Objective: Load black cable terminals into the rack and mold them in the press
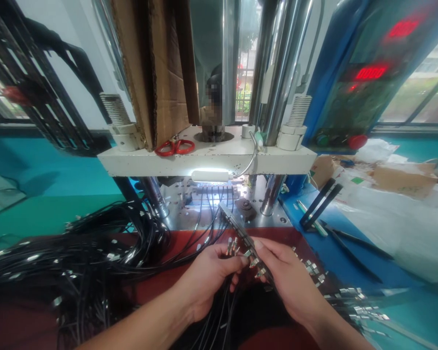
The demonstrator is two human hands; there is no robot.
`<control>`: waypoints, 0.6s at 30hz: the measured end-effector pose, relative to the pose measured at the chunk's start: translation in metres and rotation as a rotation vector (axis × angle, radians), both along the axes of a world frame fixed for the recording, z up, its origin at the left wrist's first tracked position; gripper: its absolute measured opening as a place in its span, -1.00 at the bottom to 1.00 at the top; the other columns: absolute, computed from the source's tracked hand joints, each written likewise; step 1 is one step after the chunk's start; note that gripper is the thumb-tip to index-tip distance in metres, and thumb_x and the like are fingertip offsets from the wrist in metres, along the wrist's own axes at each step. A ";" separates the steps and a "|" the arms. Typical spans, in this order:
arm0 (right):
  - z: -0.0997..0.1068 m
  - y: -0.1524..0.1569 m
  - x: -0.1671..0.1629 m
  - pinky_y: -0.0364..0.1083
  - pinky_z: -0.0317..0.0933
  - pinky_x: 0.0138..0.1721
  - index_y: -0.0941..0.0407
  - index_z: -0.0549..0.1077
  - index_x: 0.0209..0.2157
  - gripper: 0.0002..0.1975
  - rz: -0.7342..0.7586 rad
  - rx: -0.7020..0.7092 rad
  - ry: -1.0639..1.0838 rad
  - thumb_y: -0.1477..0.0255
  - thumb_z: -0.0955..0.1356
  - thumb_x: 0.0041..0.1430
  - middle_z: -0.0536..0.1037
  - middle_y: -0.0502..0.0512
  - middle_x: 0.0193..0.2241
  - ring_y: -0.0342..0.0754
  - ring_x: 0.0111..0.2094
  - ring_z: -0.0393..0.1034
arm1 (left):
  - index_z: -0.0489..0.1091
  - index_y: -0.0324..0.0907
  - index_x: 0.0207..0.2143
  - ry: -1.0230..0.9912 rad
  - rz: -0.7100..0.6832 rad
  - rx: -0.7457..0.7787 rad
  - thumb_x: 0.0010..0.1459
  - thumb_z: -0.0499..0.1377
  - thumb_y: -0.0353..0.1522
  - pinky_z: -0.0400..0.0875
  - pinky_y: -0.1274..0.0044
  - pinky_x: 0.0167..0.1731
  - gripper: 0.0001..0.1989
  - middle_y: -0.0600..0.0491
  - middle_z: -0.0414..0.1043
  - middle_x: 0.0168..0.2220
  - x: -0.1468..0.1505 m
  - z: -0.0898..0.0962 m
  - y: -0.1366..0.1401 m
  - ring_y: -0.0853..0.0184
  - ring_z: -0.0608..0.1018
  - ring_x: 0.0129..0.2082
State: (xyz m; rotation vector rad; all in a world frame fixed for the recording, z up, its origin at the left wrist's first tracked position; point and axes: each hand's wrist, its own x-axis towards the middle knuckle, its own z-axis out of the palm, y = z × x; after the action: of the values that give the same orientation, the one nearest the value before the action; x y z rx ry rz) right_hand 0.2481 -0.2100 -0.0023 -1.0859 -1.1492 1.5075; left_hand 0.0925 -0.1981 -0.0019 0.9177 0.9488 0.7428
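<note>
My right hand (292,274) grips a long dark metal bar (241,231), which slants up and away toward the press. Small metal cable connectors (253,262) sit along its near part. Close beside it, my left hand (211,272) is closed around several black cables with metal plug ends (232,245), thumb and fingers pinched near the bar. Cable lengths hang below the left hand. More thin black cables (200,214) run from the lit mould (209,197) under the press plate out over the red-brown surface.
A large bundle of black cables (138,243) lies at the left. Red-handled scissors (175,147) rest on the press plate (204,158). Right are tweezers (354,248), loose connector ends (365,306), plastic bags (416,218) and a control panel (372,78). A lamp (211,176) glows beneath the plate.
</note>
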 end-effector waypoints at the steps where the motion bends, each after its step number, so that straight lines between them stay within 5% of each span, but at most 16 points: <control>1: 0.000 0.000 0.000 -0.16 0.22 -0.55 0.08 0.51 -0.08 -0.65 -0.008 0.006 -0.016 0.19 0.25 0.27 0.61 0.07 -0.42 -0.09 -0.53 0.43 | 0.39 -0.28 -0.40 0.006 -0.010 -0.002 0.04 0.19 -0.37 0.09 0.59 -0.59 -0.88 0.04 0.38 -0.49 0.001 0.000 0.000 0.49 0.29 -0.59; 18: 0.000 0.001 0.003 -0.10 0.32 -0.42 0.03 0.48 -0.02 -0.63 -0.014 0.108 -0.229 0.19 0.21 0.30 0.61 0.02 -0.36 -0.03 -0.42 0.46 | 0.41 -0.30 -0.49 0.000 0.001 -0.030 0.01 0.21 -0.36 0.12 0.58 -0.57 -0.86 0.05 0.38 -0.56 0.003 -0.004 0.003 0.45 0.35 -0.59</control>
State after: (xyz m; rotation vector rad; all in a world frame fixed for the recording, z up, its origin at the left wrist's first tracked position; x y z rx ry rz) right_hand 0.2508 -0.2085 -0.0019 -1.2119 -1.3613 1.3186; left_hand 0.0950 -0.1955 -0.0062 0.8912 0.9577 0.7276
